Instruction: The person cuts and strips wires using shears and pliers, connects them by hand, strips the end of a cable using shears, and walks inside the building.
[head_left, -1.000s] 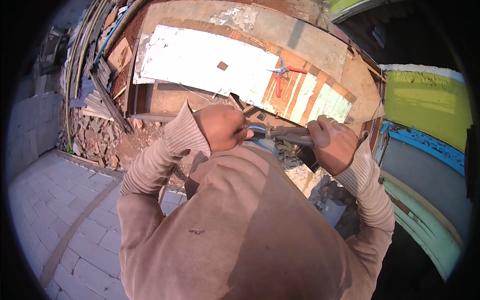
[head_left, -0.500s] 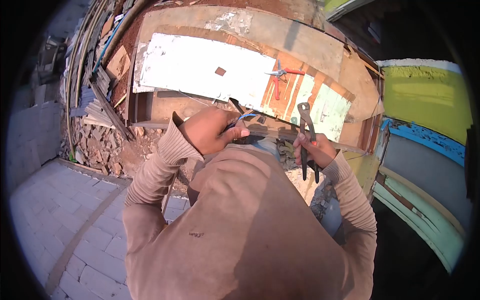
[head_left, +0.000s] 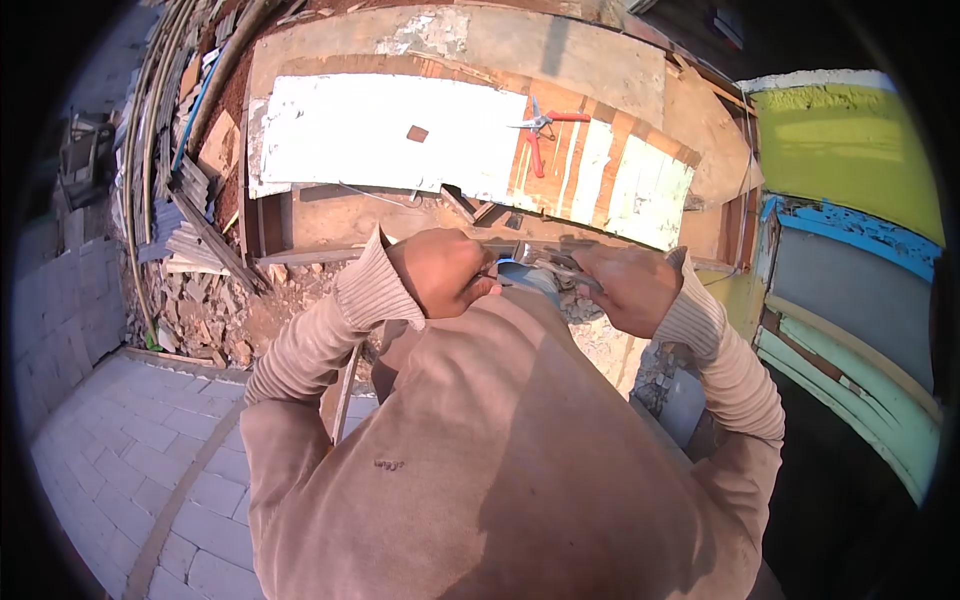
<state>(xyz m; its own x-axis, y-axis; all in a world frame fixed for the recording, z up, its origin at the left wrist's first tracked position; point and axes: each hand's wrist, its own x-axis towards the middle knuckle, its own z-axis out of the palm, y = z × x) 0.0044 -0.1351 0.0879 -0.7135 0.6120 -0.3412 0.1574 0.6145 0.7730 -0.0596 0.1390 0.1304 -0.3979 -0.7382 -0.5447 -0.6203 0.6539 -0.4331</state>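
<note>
My left hand (head_left: 440,272) is closed on a thin blue wire (head_left: 510,262), whose end sticks out from the fingers toward the right. My right hand (head_left: 630,287) grips a pair of dark end-cutting pliers (head_left: 535,254), their head turned left and lying close to the wire. Whether the jaws touch the wire I cannot tell. Most of the pliers' handles are hidden by the right hand. Beyond both hands, pruning shears (head_left: 538,130) with red handles lie spread on a partly white-painted board (head_left: 350,130).
Rubble and broken brick (head_left: 205,310) lie at the left, beside stacked corrugated sheets and poles (head_left: 190,150). Grey paving (head_left: 160,430) spreads at the lower left. A yellow-green panel (head_left: 840,150) and a grey panel with a blue edge (head_left: 850,300) stand at the right.
My right hand has swung the pliers from upright to pointing left and brought their head near the wire. My left hand stays closed and has shifted slightly.
</note>
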